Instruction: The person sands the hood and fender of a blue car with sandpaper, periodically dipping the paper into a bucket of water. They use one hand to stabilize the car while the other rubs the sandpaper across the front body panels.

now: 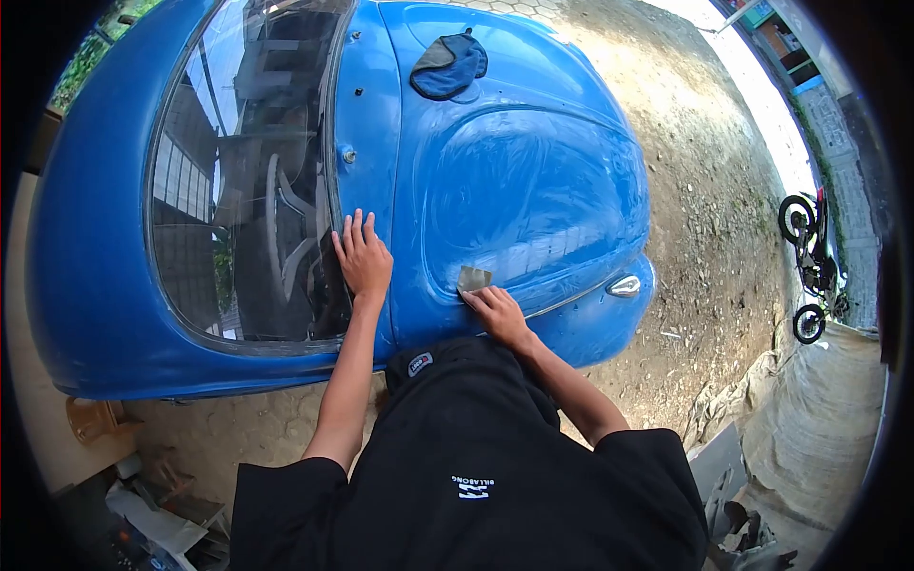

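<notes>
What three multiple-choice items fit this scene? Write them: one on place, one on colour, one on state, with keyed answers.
1. Where does the dark blue cloth lie?
A. on the blue car body
B. on the ground
C. on the motorcycle

2. What colour is the shirt?
A. white
B. black
C. red

3. How is the left hand?
A. fisted
B. holding a cloth
C. flat, fingers spread

Answers: 1 A, it sits on the painted panel; 2 B, plainly black; 3 C, palm pressed beside the windscreen, while the right hand presses a small grey square sheet to the paint.
</notes>
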`<state>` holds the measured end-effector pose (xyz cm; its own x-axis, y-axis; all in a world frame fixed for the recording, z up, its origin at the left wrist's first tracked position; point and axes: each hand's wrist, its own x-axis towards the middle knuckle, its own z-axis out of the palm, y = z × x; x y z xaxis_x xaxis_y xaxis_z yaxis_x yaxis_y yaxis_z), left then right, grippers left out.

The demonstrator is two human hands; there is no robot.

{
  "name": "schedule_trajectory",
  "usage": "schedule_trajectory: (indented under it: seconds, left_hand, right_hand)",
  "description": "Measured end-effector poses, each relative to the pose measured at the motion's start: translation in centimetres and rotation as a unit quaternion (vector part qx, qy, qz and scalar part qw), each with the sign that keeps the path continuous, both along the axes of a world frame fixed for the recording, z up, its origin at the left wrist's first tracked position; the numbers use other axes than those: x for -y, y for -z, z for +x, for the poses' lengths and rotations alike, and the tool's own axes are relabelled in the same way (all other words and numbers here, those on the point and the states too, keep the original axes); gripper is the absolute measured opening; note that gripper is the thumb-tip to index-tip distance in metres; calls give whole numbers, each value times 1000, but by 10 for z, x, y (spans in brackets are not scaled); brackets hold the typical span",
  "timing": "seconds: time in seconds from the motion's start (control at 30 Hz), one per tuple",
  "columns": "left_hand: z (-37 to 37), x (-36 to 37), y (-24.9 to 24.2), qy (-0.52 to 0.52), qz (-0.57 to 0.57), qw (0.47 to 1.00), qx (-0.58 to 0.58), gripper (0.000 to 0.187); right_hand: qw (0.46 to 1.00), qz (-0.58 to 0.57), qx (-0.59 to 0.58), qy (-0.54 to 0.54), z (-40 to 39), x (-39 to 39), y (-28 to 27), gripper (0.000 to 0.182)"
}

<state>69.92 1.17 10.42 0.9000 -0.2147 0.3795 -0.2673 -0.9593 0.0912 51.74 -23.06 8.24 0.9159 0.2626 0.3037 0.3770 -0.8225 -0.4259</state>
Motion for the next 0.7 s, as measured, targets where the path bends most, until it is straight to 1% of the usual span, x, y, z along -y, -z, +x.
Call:
schedule_trajectory:
  seconds: [0.1,0.2,0.23,0.33,0.43,0.53,0.63,0.7]
  left_hand:
    - [0,0,2,2,-7,1000,5,42]
    - [0,-1,-1,7,-20,1000,1,41]
    - [0,-1,-2,5,-21,1000,-2,42]
    - [0,-1,-1,8,-30,1000,7,42]
    - [-1,0,1,1,-11,1000,2,43]
    - [1,5,-3,-10,2,1000,-1,44]
    - [-3,5,-4,-11,3,1000,-6,45]
    - [0,5,-5,-10,1,1000,0,45]
  right_hand:
    - [998,29,31,-42,41,-36,4,35]
    - [991,129,-11,40,78,-66,2,20]
    - [988,152,13,36,85,-67,-2,12]
    - [993,66,-91,29,71,-53,0,13]
    - [989,81,-118,-33,36,-12,-1,15]
    - [983,77,-165,-32,12,16,2,15]
    - [984,65,-158,-54,25,5,-2,13]
    - [985,85,-145,-43,46,-17,-4,14]
